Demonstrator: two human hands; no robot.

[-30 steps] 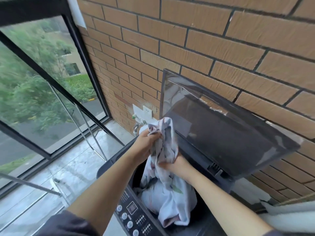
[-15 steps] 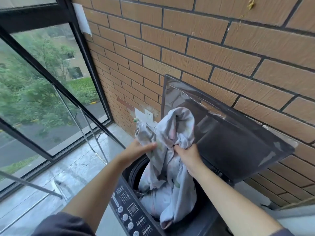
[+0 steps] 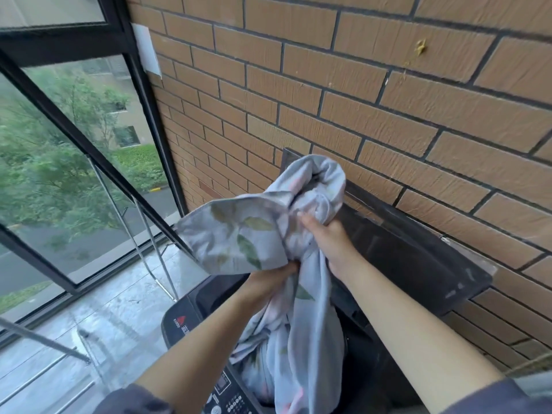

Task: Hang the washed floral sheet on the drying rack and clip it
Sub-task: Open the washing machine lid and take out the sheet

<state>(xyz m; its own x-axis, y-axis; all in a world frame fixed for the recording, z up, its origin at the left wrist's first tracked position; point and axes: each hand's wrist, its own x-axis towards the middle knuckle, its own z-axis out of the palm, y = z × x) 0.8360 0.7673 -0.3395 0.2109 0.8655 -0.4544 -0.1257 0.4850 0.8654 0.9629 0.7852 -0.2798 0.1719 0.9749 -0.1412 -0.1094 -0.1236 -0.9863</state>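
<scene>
Lifting since half a second ago: the sheet (image 3: 236, 234) rides higher. Its top bunch now reaches past the upper corner of the lid (image 3: 418, 264) onto the brick, and a leaf-printed flap has fanned out to the left, where before the cloth hung as one narrow bundle.
Hands, then and now: the left hand (image 3: 273, 277) has dropped under the flap and sits lower than the right hand (image 3: 328, 240); before, they were about level on either side of the bundle.
Left grip: fingers curled into the cloth at the flap's lower edge, grasping a gather; fingertips buried in the folds.
Right grip: fingers wrapped round the twisted neck of cloth just under the top bunch, back of the hand toward the camera.
Sheet position: held in both hands above the washer (image 3: 185, 321); a long tail hangs between the forearms down into the open tub. Pale grey-blue, green leaves, faint pink marks.
Washer: dark top-loader, lid raised against the wall (image 3: 358, 100); control panel (image 3: 230, 397) at the bottom edge.
Room: balcony. Tan brick wall ahead and to the right; black-framed window (image 3: 74, 144) on the left, with trees and a building outside.
Floor (image 3: 119, 309): glossy grey, with thin metal rods (image 3: 155, 249) near the glass.
</scene>
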